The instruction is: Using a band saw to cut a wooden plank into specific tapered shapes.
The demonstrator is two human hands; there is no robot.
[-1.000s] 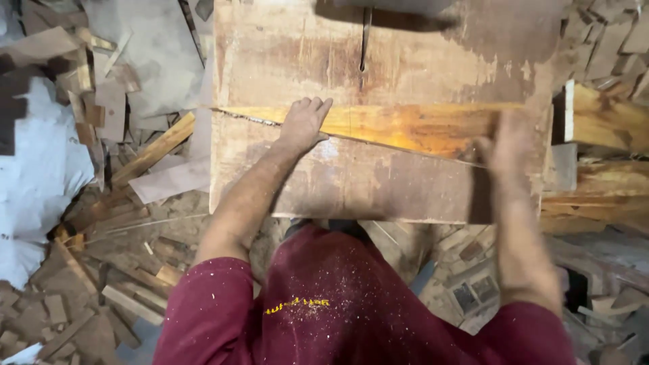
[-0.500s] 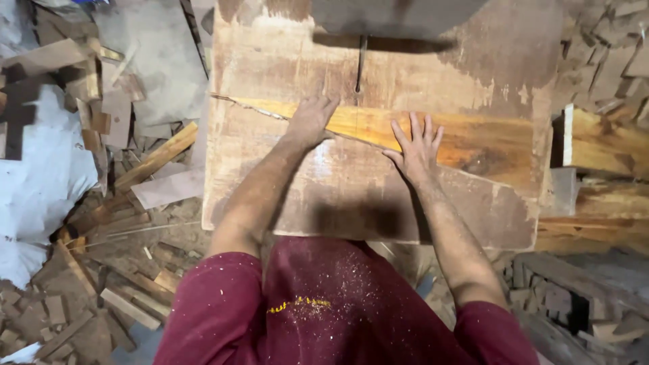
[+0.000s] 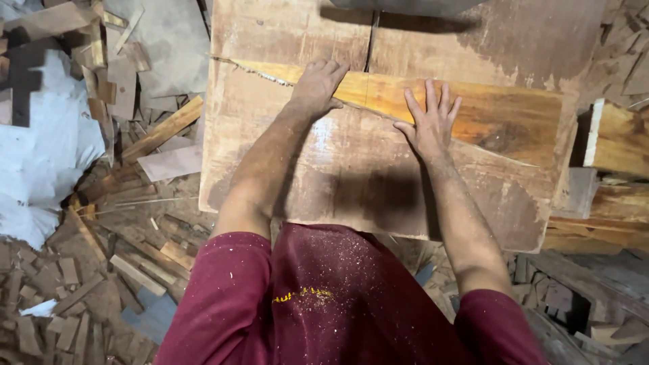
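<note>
Plank (image 3: 473, 115) under flat right hand (image 3: 427, 125)

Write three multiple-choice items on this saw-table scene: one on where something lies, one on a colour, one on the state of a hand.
1. Where does the orange-yellow plank lie?
A. on the floor among the scraps
B. flat on the wooden table, running across it
C. leaning upright against a wall

2. What colour is the person's shirt?
A. dark red
B. blue
C. white

3. How is the right hand placed?
A. closed in a fist around a tool
B. lifted clear of the table
C. open, fingers spread, flat on the plank

Answers: 1 B, the plank rests on the tabletop under both hands, the left hand at its near edge. 2 A, the sleeves and chest are dark red, dusted with sawdust. 3 C, the fingers are spread flat on the wood, and no tool is in it.
</note>
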